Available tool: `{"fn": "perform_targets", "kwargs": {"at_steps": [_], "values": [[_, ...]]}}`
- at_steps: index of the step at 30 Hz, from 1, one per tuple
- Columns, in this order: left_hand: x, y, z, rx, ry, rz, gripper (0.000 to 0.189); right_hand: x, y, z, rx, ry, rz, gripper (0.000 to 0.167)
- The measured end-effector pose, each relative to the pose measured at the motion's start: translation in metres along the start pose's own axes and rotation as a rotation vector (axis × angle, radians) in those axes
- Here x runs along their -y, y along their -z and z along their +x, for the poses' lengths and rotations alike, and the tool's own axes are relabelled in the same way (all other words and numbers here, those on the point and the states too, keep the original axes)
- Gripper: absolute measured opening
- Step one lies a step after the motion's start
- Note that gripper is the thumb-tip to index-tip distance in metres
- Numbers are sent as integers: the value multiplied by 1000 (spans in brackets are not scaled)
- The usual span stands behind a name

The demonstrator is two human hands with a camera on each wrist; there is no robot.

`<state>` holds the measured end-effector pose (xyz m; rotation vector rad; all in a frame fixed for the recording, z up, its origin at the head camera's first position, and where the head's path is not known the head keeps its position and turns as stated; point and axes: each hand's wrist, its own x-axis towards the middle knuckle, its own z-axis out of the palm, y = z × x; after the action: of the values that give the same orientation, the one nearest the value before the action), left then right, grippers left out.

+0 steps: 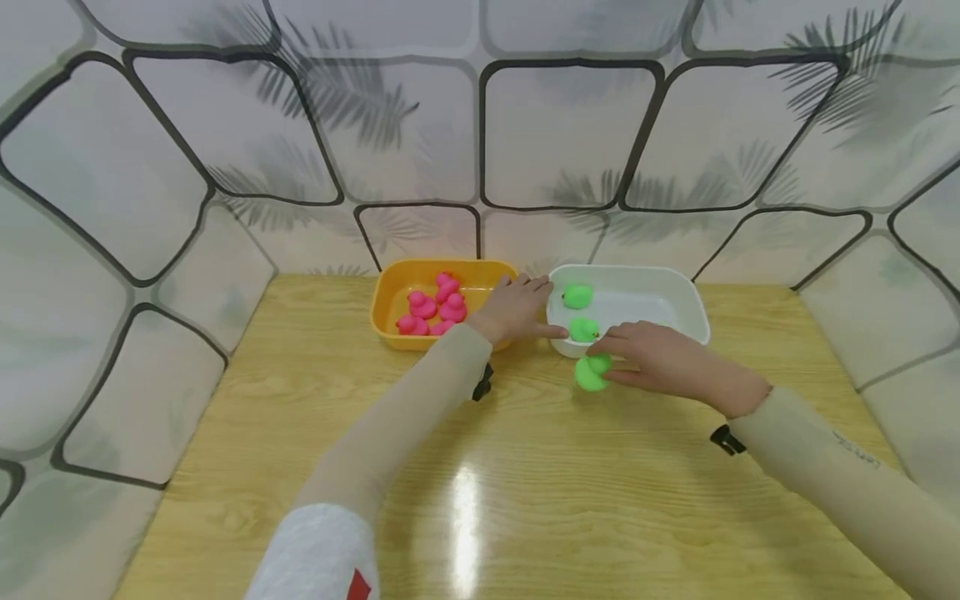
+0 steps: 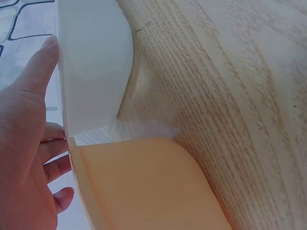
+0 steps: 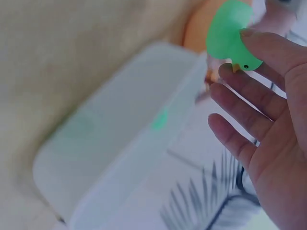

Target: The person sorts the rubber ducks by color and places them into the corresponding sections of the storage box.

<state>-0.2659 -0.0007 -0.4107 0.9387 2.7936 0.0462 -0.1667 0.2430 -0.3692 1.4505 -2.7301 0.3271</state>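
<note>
My right hand [image 1: 667,362] pinches a green rubber duck [image 1: 590,374] between thumb and fingers, just in front of the white bin [image 1: 645,304]. In the right wrist view that duck [image 3: 230,31] shows its orange beak and black eye. Two more green ducks [image 1: 577,296] lie in the left part of the white bin. Over the gap between the two bins is my left hand [image 1: 515,310], its fingers and thumb extended at the white bin's left rim. The left wrist view has the left hand [image 2: 29,139] beside both bins' rims, nothing gripped.
Left of the white bin stands an orange bin [image 1: 450,267] with several pink rubber ducks [image 1: 422,305]. Both bins are on a wooden table [image 1: 330,467] near its back edge. Patterned fabric walls [image 1: 570,133] rise behind and at the sides.
</note>
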Motion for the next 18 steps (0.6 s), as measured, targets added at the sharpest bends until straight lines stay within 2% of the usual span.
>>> {"fn": "perform_targets", "kwargs": {"at_steps": [9,18], "values": [[-2,6,-4,11,-17,-6,98,-31,39,1,39,-147,-19,29],[-2,5,-3,17,-14,-3,98,-66,53,10,123,-312,-30,30]]}}
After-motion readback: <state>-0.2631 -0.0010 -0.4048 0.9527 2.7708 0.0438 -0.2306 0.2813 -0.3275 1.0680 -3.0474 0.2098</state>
